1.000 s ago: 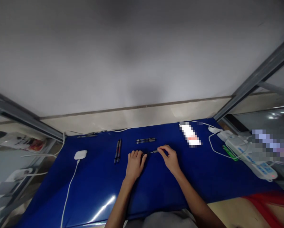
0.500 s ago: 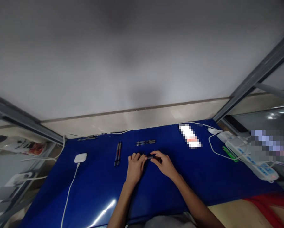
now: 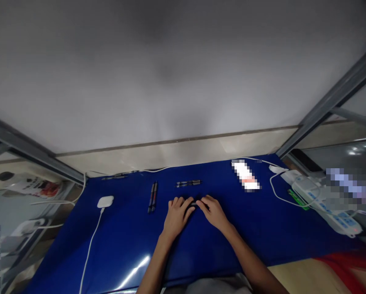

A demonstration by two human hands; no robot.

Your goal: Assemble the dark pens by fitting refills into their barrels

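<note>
Just above the blue tabletop (image 3: pixel 128 245), or resting on it, a dark pen (image 3: pixel 195 203) lies sideways between my hands, mostly covered by fingers. My left hand (image 3: pixel 175 217) has its thumb and index finger closed at the pen's left end. The right end is pinched in the fingers of my right hand (image 3: pixel 213 212). Beyond my hands, two dark pens (image 3: pixel 188 183) lie side by side, roughly crosswise. To the left of my left hand, another pair of pens (image 3: pixel 152 197) points away from me.
On the left sits a white charging case (image 3: pixel 105 201) with a white cable (image 3: pixel 91 245). A slim pen-like item (image 3: pixel 114 177) lies near the back edge. At right are a blurred-out white device (image 3: pixel 246 175), a green packet (image 3: pixel 297 199) and a power strip (image 3: pixel 336 216). Bed-frame posts flank the table.
My left thumb and index finger have shifted, and my right hand has curled in closer over the pen, so less of it shows. The view has shifted slightly.
</note>
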